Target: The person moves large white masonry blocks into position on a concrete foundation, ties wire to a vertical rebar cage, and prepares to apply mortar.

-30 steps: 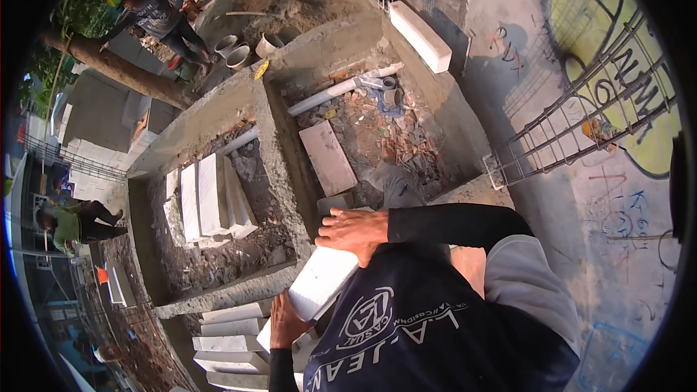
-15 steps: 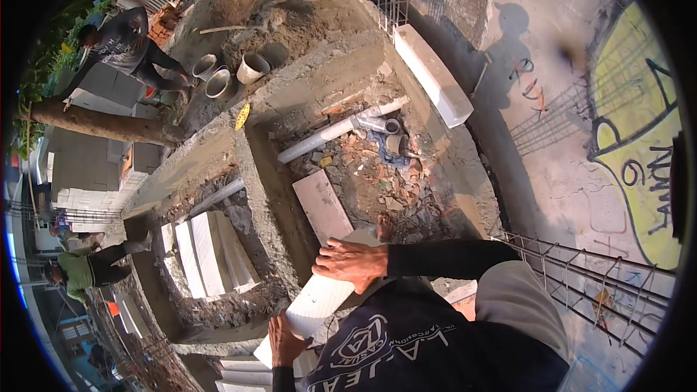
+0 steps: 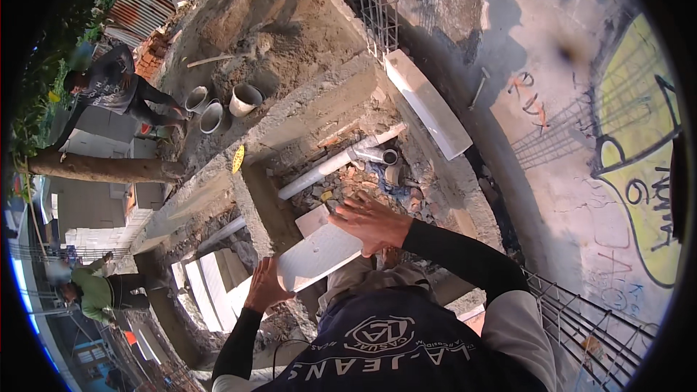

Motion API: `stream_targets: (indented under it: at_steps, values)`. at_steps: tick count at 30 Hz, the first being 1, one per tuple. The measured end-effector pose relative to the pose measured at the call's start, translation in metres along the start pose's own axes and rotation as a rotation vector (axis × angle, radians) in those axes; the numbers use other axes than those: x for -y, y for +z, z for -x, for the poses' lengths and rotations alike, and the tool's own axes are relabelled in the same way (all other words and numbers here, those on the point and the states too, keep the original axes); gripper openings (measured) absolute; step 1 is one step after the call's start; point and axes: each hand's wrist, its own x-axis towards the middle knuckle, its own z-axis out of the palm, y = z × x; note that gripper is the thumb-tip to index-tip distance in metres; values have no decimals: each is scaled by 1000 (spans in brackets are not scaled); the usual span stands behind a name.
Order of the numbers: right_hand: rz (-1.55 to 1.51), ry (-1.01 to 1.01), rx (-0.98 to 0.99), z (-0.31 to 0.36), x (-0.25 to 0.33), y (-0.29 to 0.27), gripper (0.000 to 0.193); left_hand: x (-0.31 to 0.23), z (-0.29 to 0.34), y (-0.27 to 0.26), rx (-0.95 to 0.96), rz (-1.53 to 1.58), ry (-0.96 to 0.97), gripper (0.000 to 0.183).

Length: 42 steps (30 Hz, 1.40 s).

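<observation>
Between my two hands I hold a white lightweight concrete block [image 3: 317, 255], tilted in front of my body. My left hand [image 3: 266, 287] grips its left end, thumb and fingers pressed against the end face. My right hand [image 3: 372, 223] clasps the opposite end, its fingers over the top edge. Past the block, a flat pinkish slab [image 3: 311, 219] lies in the pit, partly hidden by it. More white blocks [image 3: 205, 296] lie side by side in the compartment to the left, close to my left hand.
Low mortared walls [image 3: 254, 210] divide the pit. Grey plastic pipes [image 3: 327, 174] cross the rubble. Another white block [image 3: 428, 105] rests on the right wall, near rebar cages [image 3: 581, 319]. Buckets [image 3: 245, 99] stand at the back. Two people [image 3: 109, 91] are at the left, beyond a tree trunk [image 3: 109, 168].
The block has come up off its lower, nearer position, forward and less steeply tilted. Both hands have moved up with it, and the right hand has shifted to its far end.
</observation>
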Motion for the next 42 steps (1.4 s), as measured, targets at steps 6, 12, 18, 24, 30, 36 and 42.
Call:
stream_targets:
  at_steps: [6, 12, 18, 24, 30, 36, 42]
  values:
    - [-10, 132, -108, -41, -122, -5, 129, 4, -163, -42, 53, -78, 100, 125]
    - [-77, 561, -354, -79, -271, -36, 114, 60, -353, -41, 126, -137, 118, 130]
    - [-167, 1429, -403, 33, -463, 13, 124, 66, -539, -64, 179, -225, 27, 132]
    - [-278, 1619, -81, 27, -534, 113, 142, 51, -691, -84, 145, -222, -93, 128]
    - [2, 1636, -336, -2, -535, 167, 119, 62, -802, -112, -51, -277, -5, 131]
    - [22, 1700, -260, 4, -534, 169, 106, 17, -876, -115, -44, -277, -4, 124]
    - [-8, 1716, -235, 2, -534, 169, 106, 17, -908, -77, -158, -328, 45, 120]
